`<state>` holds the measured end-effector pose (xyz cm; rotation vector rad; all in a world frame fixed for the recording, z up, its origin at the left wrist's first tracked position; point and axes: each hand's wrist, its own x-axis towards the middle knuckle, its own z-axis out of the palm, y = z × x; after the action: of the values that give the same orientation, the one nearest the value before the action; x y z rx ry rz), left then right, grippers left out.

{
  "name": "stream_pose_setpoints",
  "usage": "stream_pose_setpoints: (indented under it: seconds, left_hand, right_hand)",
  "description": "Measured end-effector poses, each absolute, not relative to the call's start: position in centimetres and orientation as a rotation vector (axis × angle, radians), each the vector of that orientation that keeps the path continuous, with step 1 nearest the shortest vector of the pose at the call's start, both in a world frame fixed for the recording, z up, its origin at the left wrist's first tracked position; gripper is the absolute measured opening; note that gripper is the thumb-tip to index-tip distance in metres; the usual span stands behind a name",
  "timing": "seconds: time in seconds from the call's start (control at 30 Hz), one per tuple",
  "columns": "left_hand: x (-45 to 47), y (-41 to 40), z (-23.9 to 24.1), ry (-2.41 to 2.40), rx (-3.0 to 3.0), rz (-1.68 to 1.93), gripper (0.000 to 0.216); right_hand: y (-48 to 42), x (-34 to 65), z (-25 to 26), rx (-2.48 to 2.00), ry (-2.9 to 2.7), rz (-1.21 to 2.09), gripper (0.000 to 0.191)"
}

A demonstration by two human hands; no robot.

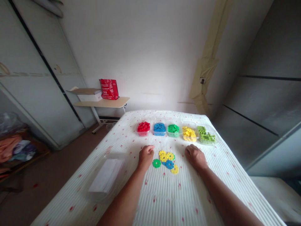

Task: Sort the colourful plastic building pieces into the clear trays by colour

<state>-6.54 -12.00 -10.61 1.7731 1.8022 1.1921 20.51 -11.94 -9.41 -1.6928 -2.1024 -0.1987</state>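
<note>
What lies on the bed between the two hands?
Head view: a cluster of yellow, green and blue discs lies between left hand and right hand.

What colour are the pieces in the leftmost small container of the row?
The pieces are red; the head view shows them best.

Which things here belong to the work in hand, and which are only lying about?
In hand: left hand, right hand, loose discs between them, five tubs of sorted pieces.
Lying about: clear box, side table, red bag, cardboard box.
</note>
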Motion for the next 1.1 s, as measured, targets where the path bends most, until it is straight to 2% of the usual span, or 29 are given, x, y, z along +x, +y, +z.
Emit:
stream_pose_setpoints:
  seconds: [0.13, 0.27, 0.47, 0.6, 0.73, 0.93, 1.1]
  left_hand:
    - [-6.8, -12.1, -11.0, 1.761, 1.787, 1.237, 0.025]
    - [-6.7, -12.1, -11.3, 1.733, 1.808, 1.258, 0.024]
    - [-6.8, -12.1, -11.2, 1.723, 1.808, 1.282, 0.023]
    - [-6.8, -12.2, -11.1, 1.717, 1.805, 1.291, 0.023]
    - [-6.8, -12.2, -11.1, 1.722, 1.796, 1.285, 0.024]
    - [-6.8, -12.2, -11.1, 1.725, 1.795, 1.271, 0.023]
    - [-6.8, -12.2, -11.2, 1.724, 1.791, 1.277, 0.023]
  right_hand:
    - [-12.0, 20.3, -9.1, -1.524, -2.173, 0.072, 0.024]
    - [-12.3, 18.5, -8.4, -1.151, -2.305, 0.339, 0.037]
    - [-12.2, 15.3, -7.5, -0.922, -2.448, 0.407, 0.043]
    - [-11.6, 15.0, -8.2, -0.882, -2.513, 0.35, 0.047]
    - [-11.6, 15.2, -8.3, -0.928, -2.517, 0.395, 0.042]
    - [-11.7, 15.7, -8.7, -1.021, -2.278, 0.61, 0.035]
    - [-11.8, 16.7, -8.7, -1.124, -1.909, 0.837, 0.041]
